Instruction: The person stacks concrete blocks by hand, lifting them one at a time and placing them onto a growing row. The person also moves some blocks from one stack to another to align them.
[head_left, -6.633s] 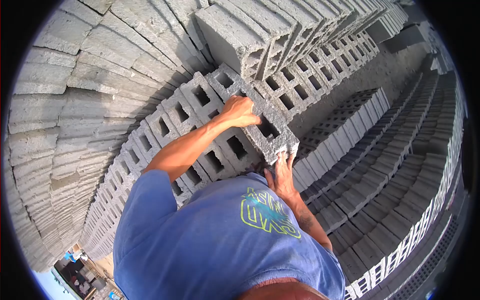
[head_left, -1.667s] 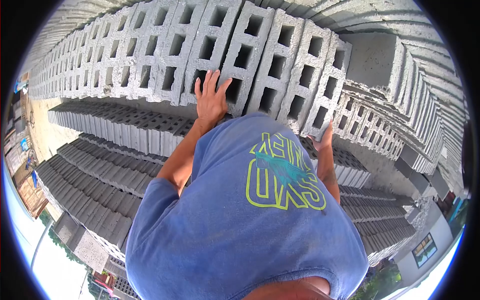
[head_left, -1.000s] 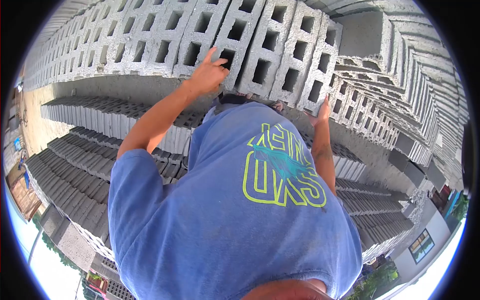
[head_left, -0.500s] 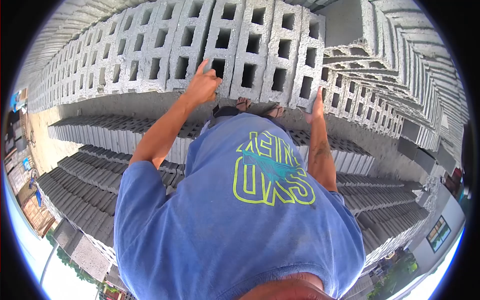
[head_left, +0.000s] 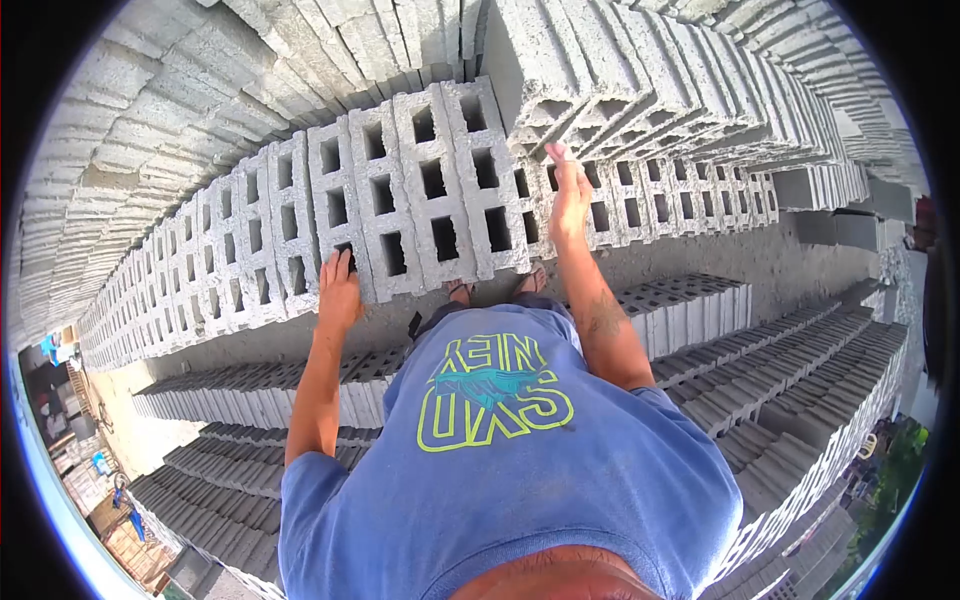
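Note:
My left hand is at the front edge of a row of hollow concrete blocks, its fingers reaching up to the lower hole of one block. The thumb side is partly hidden. On the right, my right hand is held up with its fingers stretched out, holding nothing. It overlaps the lower row of blocks just past the row's end, and its fingertips reach toward the underside of a jutting block. The blocks stand side by side with their three holes facing up.
Tall block stacks rise beyond the row. My sandalled feet stand on the strip of ground between rows. Behind me are more block rows, and a building and clutter show at the left edge.
The view has swung toward the right, so the row's end now lies nearer the middle. My right hand has left the end block and risen. My left hand's pointing finger has lowered beside the others.

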